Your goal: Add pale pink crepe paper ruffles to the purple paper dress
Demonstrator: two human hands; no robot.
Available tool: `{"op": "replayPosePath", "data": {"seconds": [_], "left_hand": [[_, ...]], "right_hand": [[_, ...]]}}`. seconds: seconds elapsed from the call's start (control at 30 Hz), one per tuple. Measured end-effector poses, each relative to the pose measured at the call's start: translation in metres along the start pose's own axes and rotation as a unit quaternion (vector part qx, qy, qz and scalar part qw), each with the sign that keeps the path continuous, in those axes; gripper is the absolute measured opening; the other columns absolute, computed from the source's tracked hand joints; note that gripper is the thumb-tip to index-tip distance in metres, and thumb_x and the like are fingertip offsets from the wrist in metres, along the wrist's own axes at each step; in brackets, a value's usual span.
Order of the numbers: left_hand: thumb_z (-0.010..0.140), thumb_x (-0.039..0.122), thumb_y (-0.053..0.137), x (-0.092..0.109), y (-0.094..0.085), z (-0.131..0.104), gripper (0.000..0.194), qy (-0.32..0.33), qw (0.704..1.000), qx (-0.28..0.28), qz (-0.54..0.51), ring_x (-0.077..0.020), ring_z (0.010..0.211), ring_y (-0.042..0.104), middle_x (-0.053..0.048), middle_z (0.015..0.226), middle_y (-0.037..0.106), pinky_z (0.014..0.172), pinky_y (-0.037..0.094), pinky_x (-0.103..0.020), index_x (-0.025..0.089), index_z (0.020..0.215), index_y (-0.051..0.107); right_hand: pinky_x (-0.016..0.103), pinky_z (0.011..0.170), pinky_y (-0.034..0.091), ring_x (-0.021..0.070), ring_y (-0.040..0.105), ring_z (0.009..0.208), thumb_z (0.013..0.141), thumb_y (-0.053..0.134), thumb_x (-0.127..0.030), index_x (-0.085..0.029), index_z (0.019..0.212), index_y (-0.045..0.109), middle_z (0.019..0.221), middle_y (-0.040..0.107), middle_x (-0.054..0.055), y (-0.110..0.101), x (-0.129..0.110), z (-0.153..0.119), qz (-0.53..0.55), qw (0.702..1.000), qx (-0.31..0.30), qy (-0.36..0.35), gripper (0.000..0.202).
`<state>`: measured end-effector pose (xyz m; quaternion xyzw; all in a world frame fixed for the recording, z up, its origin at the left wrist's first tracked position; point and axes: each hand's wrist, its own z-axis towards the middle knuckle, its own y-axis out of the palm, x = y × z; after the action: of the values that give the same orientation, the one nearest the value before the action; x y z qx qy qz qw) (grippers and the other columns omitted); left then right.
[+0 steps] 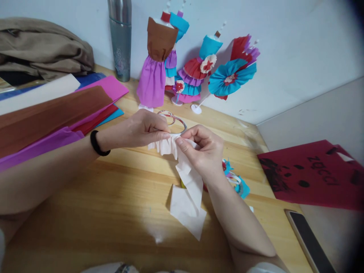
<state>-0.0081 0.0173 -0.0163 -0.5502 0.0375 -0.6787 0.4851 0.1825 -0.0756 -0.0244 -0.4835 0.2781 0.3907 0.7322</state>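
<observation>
The left hand (152, 127) has its grip pressed together: the thumb and the index finger pinch the upper edge of a white strip (190, 182). The right hand (204, 149) makes the same kind of grip, with its thumb and index finger closed on this edge, just beside the left fingertips. Whether the other fingers touch the strip, I cannot tell.

The white strip is between the two hands, above the surface (113, 201). Its left part is gathered into small folds below the left hand; its other part hangs smooth and bends towards the person. A thin ring (184, 123) stands up just behind the fingertips, at the gathered edge, and a second patterned ring (170, 116) is behind it.

To the right of the right forearm there are small blue, red and white pieces (236, 180). Farther to the right are a red bag (309, 174) and a phone (309, 239). On the left side lie coloured sheets (54, 115), partly one over another, with a brown cloth (42, 47) behind them. Near the wall, a bottle (121, 45) stands upright, and beside it are small dress figures (155, 72) in brown, purple, blue and red.
</observation>
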Motion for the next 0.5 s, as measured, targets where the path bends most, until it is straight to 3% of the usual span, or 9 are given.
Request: {"op": "replayPosePath", "data": {"seconds": [0.27, 0.5], "left_hand": [[0.093, 0.028, 0.055, -0.0016, -0.0005, -0.0004, 0.036, 0.069, 0.997, 0.000, 0.017, -0.0090, 0.063, 0.051, 0.001, 0.063, 0.057, 0.063, 0.040, -0.022, 0.015, 0.060, 0.052], [0.095, 0.029, 0.053, -0.0005, -0.0006, -0.0013, 0.032, 0.063, 0.997, -0.030, 0.031, -0.0096, 0.062, 0.048, 0.001, 0.064, 0.056, 0.059, 0.036, -0.023, 0.016, 0.066, 0.055]], "right_hand": [[0.025, 0.050, 0.031, 0.0094, 0.042, 0.052, 0.080, 0.068, -0.025, -0.020, 0.069, 0.058, 0.056, 0.050, -0.005, 0.0007, 0.0009, 0.0012, -0.008, 1.000, 0.012, -0.012, 0.016], [0.024, 0.048, 0.030, 0.0088, 0.040, 0.052, 0.075, 0.073, -0.025, -0.021, 0.066, 0.052, 0.058, 0.049, -0.006, -0.0001, 0.0020, 0.0032, 0.010, 0.999, 0.028, 0.011, 0.023]]}}
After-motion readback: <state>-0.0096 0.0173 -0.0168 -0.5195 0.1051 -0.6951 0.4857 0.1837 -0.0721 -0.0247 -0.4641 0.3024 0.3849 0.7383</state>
